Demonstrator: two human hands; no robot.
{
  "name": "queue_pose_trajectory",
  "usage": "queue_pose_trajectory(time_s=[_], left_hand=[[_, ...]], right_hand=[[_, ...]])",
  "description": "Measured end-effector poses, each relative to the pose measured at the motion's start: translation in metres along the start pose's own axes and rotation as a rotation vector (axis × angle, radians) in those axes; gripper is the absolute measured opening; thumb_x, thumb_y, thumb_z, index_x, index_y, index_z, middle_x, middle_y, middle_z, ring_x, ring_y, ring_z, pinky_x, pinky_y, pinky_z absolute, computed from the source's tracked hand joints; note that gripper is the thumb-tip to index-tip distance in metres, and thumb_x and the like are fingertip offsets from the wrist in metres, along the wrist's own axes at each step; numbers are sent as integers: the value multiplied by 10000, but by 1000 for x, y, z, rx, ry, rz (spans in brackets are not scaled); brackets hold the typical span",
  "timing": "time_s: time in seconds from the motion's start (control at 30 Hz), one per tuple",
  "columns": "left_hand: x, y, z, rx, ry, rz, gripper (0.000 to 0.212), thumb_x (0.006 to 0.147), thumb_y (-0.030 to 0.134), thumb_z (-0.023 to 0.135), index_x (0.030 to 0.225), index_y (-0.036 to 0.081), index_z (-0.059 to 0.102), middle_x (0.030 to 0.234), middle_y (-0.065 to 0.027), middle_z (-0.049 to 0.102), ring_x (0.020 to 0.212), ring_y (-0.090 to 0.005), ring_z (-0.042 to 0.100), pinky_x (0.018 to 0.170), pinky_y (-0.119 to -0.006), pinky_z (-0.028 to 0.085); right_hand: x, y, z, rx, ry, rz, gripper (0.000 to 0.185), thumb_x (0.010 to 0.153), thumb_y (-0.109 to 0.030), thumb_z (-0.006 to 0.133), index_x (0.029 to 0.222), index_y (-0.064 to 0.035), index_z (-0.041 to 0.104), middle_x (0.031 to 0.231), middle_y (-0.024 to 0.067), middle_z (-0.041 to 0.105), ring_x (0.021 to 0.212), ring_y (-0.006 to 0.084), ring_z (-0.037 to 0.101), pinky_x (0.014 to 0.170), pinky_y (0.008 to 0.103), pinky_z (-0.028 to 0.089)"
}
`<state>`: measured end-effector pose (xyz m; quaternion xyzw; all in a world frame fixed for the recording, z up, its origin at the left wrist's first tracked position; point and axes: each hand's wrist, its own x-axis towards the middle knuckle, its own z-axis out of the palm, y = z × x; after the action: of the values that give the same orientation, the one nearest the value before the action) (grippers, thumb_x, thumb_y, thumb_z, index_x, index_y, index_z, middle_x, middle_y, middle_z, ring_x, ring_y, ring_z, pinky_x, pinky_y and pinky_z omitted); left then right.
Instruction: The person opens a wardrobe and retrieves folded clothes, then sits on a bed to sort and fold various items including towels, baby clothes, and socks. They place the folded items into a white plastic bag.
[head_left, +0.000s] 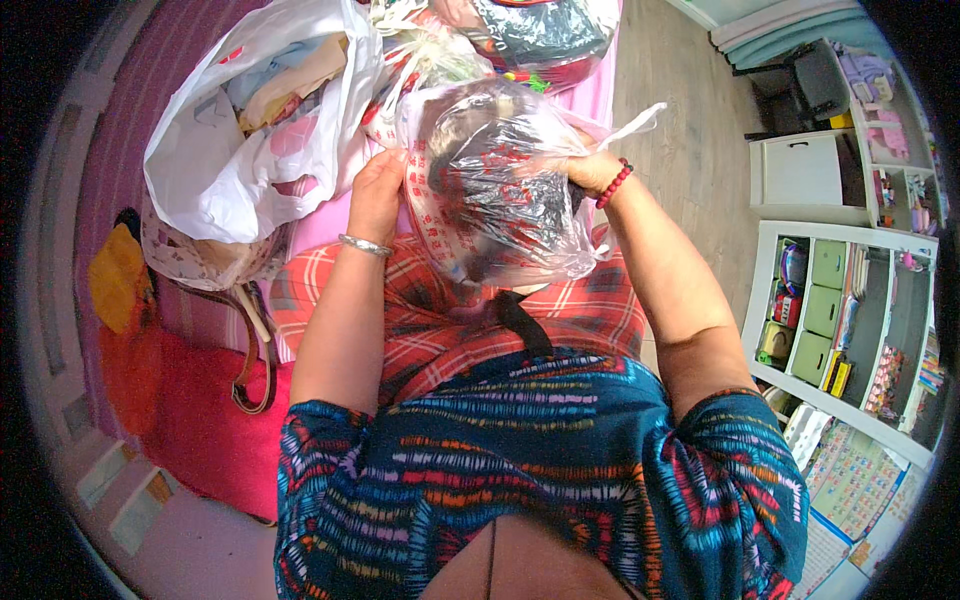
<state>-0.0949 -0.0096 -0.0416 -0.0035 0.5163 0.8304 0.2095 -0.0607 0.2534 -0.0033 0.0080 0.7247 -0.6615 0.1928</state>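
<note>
A thin clear plastic bag (491, 202) with red printing lies across my lap, with dark and brown soft items showing through it. My left hand (379, 187) pinches the bag's left edge between thumb and fingers. On the other side, my right hand (592, 171) grips the bag near its opening. The fingers of that hand are partly covered by plastic, so I cannot tell exactly what they hold inside. One loose bag handle (641, 124) sticks out to the right above that wrist.
A large white plastic bag (187, 172) with folded cloth stands open at the left. More filled clear bags (555, 37) sit ahead on the pink striped bedding (600, 97). A brown strap (251, 360) hangs over a red cushion (217, 420). White shelves (761, 300) stand right, past the wood floor (675, 75).
</note>
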Motion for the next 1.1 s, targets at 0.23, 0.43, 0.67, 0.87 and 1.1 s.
queue_pose_trajectory(time_s=[0.23,0.43,0.67,0.87,1.1], left_hand=[[18,-23,-16,361,407,36,181,820,121,477,823,-25,584,709,-38,574,604,-101,494,574,-227,402],[39,-48,-32,222,621,-106,178,788,148,495,707,4,564,628,-41,532,530,-123,460,490,-263,377],[70,-98,-101,967,641,-187,243,755,203,481,656,-10,543,711,-155,585,659,-241,550,617,-345,425],[63,-69,-60,808,567,-4,185,681,159,532,639,-20,540,623,-135,578,578,-224,551,537,-319,423],[63,-68,-91,1332,429,12,171,677,114,453,643,-14,560,588,-160,570,555,-267,560,544,-370,430]], right_hand=[[-16,-29,16,-177,127,18,526,579,-110,704,1057,-10,509,900,35,591,783,116,528,747,265,429],[-33,-42,13,-255,276,-115,520,539,-77,724,1020,-15,536,886,37,588,795,117,527,759,257,425],[-54,-54,-1,140,230,-60,610,524,-33,668,1100,-3,470,948,27,553,862,126,519,807,271,407],[-64,-31,-24,393,194,-98,668,503,-86,696,1117,3,449,978,70,559,877,175,540,817,296,418],[-72,-30,-36,550,218,-198,679,502,-92,694,1122,19,441,1013,97,556,901,207,547,828,308,425]])
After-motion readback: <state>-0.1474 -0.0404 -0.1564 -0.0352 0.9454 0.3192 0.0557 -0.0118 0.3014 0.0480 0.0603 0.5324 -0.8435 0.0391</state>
